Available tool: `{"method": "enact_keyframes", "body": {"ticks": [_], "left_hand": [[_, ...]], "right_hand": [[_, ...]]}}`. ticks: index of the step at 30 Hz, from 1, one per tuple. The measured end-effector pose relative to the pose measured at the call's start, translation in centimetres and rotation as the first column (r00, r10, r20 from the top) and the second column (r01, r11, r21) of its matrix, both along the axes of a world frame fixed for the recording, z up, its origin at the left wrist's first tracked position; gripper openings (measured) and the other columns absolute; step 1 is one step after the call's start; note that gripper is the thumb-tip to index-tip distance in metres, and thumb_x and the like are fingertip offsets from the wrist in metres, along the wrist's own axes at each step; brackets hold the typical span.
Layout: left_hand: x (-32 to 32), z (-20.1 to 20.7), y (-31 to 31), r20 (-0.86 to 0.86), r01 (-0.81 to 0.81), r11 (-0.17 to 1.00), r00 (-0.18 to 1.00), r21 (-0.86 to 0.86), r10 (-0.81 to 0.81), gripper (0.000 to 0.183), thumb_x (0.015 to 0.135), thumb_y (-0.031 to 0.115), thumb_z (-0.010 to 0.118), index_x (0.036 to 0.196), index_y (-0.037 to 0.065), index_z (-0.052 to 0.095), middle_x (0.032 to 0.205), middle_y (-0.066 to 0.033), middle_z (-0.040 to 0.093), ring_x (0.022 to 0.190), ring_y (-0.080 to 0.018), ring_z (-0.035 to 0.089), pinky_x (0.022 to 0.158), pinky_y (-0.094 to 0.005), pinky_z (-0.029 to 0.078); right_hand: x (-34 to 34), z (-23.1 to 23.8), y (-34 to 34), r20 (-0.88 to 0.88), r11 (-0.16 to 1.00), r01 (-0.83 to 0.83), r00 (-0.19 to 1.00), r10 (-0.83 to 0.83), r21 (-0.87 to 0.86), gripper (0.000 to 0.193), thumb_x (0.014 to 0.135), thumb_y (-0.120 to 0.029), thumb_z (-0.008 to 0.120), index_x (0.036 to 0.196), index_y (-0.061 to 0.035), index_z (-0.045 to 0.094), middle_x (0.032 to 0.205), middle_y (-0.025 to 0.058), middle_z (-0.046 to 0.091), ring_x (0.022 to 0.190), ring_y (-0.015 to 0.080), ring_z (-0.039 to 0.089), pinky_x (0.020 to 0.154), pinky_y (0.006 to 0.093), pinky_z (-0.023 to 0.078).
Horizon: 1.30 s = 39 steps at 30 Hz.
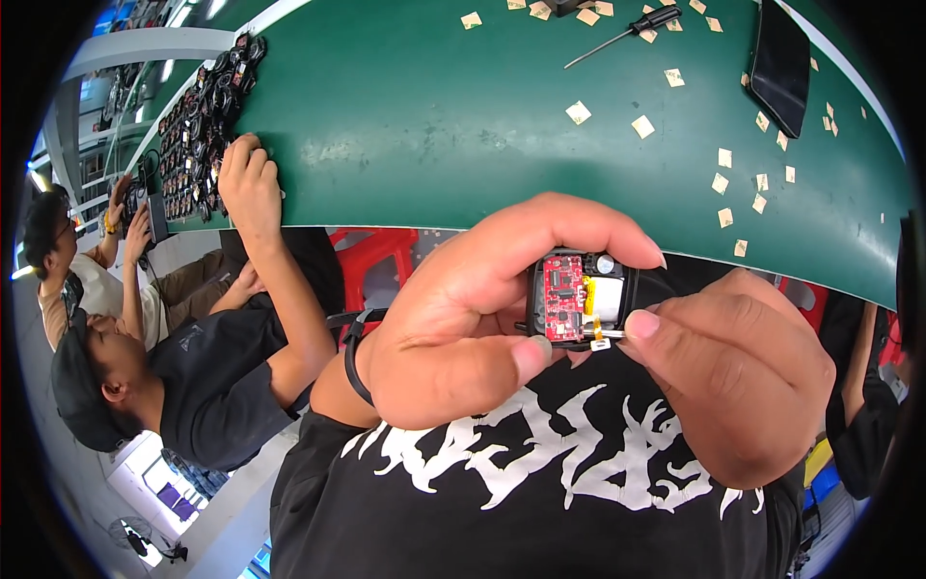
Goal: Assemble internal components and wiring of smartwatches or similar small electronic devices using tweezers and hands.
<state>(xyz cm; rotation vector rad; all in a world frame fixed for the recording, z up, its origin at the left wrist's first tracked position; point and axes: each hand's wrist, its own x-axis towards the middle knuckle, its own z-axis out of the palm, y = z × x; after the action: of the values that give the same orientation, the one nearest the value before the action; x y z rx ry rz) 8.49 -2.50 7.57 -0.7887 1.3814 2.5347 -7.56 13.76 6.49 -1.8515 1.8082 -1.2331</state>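
A small black casing (579, 297) (red circuit board exposed) is pinched in the left hand (463, 328), held close for viewing. Its lower edge is gripped by the right hand (733, 376), fingertips pressed together, apparently steadying a part.

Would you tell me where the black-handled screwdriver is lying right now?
In the head view, the screwdriver lies on the green table at the top, right of centre, among small tan paper squares, left of the black flat device.
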Motion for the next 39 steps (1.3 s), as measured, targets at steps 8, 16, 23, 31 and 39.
{"method": "enact_keyframes", "body": {"ticks": [8,16,23,31,39], "left_hand": [[-0.2,-0.6,0.3,0.004,-0.026,1.0,1.0,0.011,0.026,0.071,0.078,0.029,0.066,0.137,-0.004,0.044,0.123,-0.0124,0.057,0.089,-0.012,0.06,0.071,-0.0239,0.051],[-0.5,0.0,0.2,0.054,-0.077,0.995,0.996,0.064,0.074,0.076,0.078,0.032,0.069,0.138,-0.006,0.042,0.109,-0.01,0.059,0.071,-0.0088,0.053,0.062,-0.0217,0.045],[-0.6,0.0,0.0,0.041,-0.083,0.992,0.996,0.094,0.08,0.074,0.079,0.03,0.068,0.139,-0.004,0.042,0.106,-0.008,0.058,0.072,-0.0076,0.052,0.063,-0.0219,0.044],[-0.1,-1.6,-0.6,-0.005,-0.097,0.963,0.995,0.25,0.101,0.074,0.081,0.025,0.067,0.139,-0.01,0.037,0.103,-0.0117,0.056,0.073,-0.0103,0.053,0.061,-0.0218,0.042],[0.4,-3.0,-0.7,-0.098,-0.114,0.916,0.982,0.384,0.164,0.073,0.083,0.019,0.065,0.141,-0.011,0.034,0.103,-0.0139,0.057,0.072,-0.0112,0.052,0.061,-0.0222,0.043]], "right_hand": [[-0.4,-0.5,0.1,0.034,0.999,-0.031,0.999,0.03,0.016,0.043,0.056,0.01,0.085,0.097,0.0039,0.071,0.078,0.0119,0.066,0.06,0.0213,0.062,0.05,0.0282,0.047],[0.0,-0.3,0.0,0.074,0.999,0.004,0.997,-0.007,0.034,0.044,0.057,0.01,0.085,0.098,0.0031,0.07,0.079,0.0112,0.066,0.059,0.0206,0.06,0.051,0.0279,0.046],[0.2,-0.2,-0.2,0.102,0.998,0.026,0.994,-0.031,0.05,0.048,0.055,0.01,0.085,0.1,0.0013,0.07,0.079,0.0101,0.066,0.06,0.0196,0.059,0.051,0.0278,0.045],[1.0,0.7,-2.0,-0.155,0.992,0.124,0.981,-0.12,0.017,0.031,0.063,0.005,0.077,0.093,0.0058,0.072,0.079,0.0128,0.067,0.061,0.0213,0.059,0.05,0.0293,0.043],[-0.3,0.6,-1.7,-0.196,0.998,0.06,0.979,-0.055,0.019,0.025,0.066,0.0,0.072,0.089,0.0097,0.072,0.082,0.0186,0.069,0.058,0.0228,0.061,0.05,0.0291,0.048]]}}
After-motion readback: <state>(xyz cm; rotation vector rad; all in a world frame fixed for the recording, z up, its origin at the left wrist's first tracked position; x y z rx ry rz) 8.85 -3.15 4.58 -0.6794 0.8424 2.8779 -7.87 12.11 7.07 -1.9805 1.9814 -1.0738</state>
